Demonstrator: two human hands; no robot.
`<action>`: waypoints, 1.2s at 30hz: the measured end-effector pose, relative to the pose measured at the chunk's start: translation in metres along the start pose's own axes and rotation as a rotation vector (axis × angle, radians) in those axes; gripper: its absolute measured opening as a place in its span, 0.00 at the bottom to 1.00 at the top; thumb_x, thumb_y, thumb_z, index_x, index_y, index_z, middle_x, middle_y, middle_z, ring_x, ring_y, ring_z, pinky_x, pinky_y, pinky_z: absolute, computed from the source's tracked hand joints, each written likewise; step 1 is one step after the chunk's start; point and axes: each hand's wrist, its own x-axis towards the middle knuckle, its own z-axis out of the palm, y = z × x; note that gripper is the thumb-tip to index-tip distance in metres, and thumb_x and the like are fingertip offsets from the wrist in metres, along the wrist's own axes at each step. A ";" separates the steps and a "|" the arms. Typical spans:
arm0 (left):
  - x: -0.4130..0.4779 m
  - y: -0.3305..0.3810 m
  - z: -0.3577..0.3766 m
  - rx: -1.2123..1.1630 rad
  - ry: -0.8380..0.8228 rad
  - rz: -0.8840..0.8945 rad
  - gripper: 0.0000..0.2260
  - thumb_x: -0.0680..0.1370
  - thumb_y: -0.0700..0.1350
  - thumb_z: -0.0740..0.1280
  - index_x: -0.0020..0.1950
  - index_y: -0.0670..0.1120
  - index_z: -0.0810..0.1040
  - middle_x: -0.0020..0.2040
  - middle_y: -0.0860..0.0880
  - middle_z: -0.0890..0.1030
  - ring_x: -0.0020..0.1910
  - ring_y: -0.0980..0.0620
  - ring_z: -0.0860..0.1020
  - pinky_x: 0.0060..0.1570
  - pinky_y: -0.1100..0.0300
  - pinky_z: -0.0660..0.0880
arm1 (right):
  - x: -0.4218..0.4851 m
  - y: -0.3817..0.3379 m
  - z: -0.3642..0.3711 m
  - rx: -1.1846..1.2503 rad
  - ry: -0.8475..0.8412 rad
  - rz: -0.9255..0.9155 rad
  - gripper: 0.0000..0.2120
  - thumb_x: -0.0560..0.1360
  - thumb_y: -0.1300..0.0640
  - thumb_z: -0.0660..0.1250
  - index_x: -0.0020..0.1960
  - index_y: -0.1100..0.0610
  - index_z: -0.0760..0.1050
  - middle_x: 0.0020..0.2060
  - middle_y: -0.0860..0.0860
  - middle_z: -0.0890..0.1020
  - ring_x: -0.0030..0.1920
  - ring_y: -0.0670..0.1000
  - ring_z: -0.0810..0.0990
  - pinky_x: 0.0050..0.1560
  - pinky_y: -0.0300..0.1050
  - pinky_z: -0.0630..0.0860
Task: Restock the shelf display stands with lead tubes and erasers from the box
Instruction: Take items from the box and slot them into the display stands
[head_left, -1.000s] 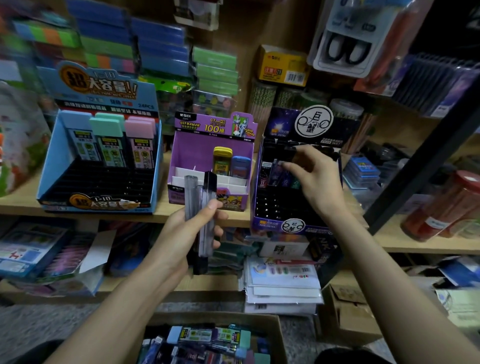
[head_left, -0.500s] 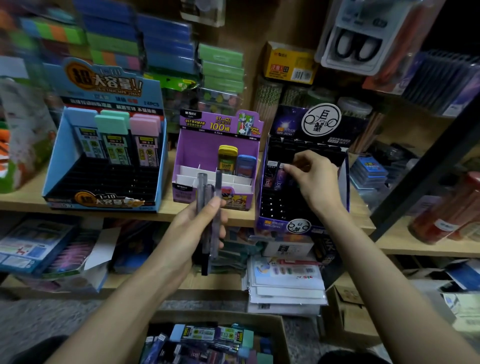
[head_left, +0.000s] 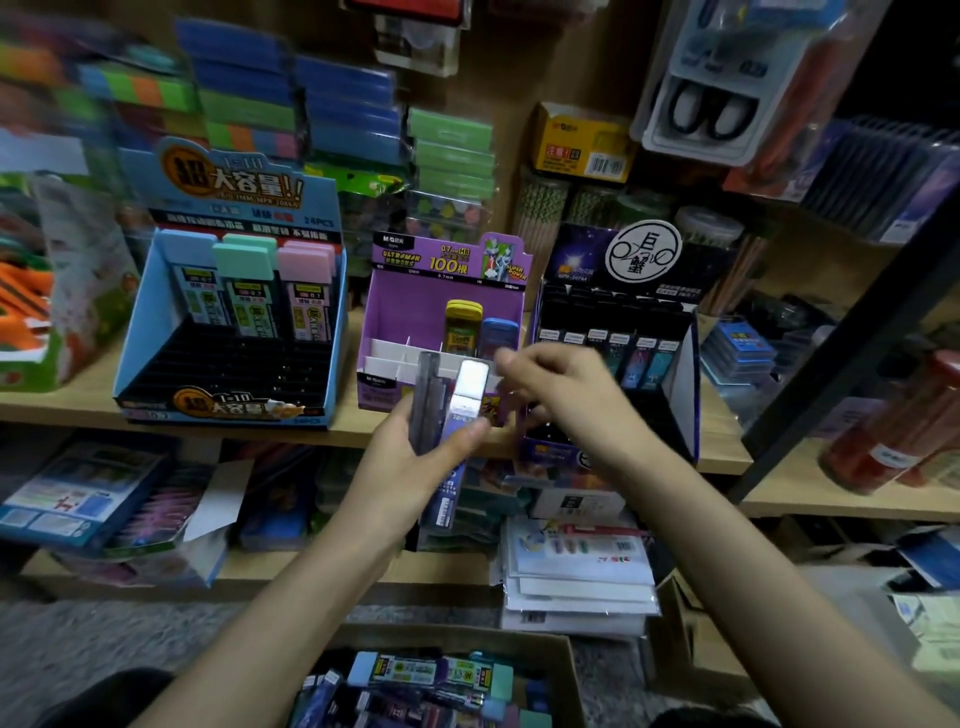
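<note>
My left hand (head_left: 415, 457) grips a small bunch of dark lead tubes (head_left: 447, 410) upright in front of the shelf edge. My right hand (head_left: 566, 395) is blurred, just right of the tubes, fingers reaching toward their tops; whether it touches them I cannot tell. Behind it stands the black display stand (head_left: 618, 332) with a row of lead tubes in its upper slots. The purple stand (head_left: 441, 322) holds a yellow and a blue item. The blue stand (head_left: 228, 312) at left holds three pastel-capped tubes. The cardboard box (head_left: 431, 686) with several tubes sits at the bottom.
The wooden shelf (head_left: 62, 405) carries the stands, with a green box at far left and red jars (head_left: 893, 447) at right. Stacked packets (head_left: 576, 571) lie on the lower shelf. A dark diagonal post (head_left: 852, 343) crosses the right side.
My right hand has left the black stand and moved left and down to the tubes in my left hand. The left hand has tilted its tubes slightly right.
</note>
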 end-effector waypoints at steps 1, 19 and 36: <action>-0.001 0.000 0.002 0.014 -0.019 0.016 0.17 0.66 0.53 0.70 0.53 0.53 0.76 0.44 0.62 0.83 0.44 0.65 0.81 0.38 0.75 0.73 | -0.005 -0.003 0.005 0.127 -0.086 0.058 0.11 0.77 0.55 0.64 0.42 0.63 0.76 0.31 0.54 0.75 0.30 0.48 0.74 0.34 0.41 0.72; 0.009 -0.006 -0.008 -0.062 0.101 -0.050 0.01 0.79 0.43 0.62 0.48 0.47 0.72 0.29 0.55 0.73 0.25 0.59 0.69 0.22 0.64 0.67 | 0.027 0.012 -0.096 -0.015 0.466 -0.254 0.07 0.76 0.59 0.67 0.51 0.62 0.77 0.41 0.59 0.79 0.41 0.51 0.77 0.43 0.47 0.74; 0.007 -0.009 -0.007 -0.037 0.043 -0.030 0.08 0.78 0.50 0.61 0.52 0.48 0.73 0.32 0.53 0.79 0.28 0.58 0.75 0.25 0.64 0.73 | 0.052 0.044 -0.092 -0.271 0.224 -0.301 0.02 0.75 0.62 0.68 0.47 0.59 0.78 0.32 0.43 0.75 0.31 0.35 0.73 0.36 0.28 0.69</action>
